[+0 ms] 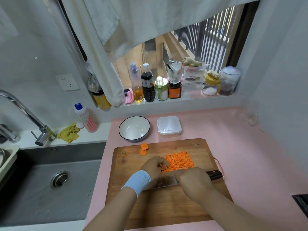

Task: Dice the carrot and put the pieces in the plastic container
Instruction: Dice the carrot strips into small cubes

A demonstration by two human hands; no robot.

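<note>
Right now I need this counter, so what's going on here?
A person is dicing carrot on the cutting board. The right hand grips the cleaver; the left hand curls over carrot pieces at the edge of the diced pile. Two bigger chunks wait at the board's far side. The plastic container behind holds no carrot yet.

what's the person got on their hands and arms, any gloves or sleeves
No gloves on either hand. The left hand has a wide, pale blue wristband round the wrist. The right hand and its forearm wear nothing. No sleeves show on either arm, and I see no rings or watch.
</note>
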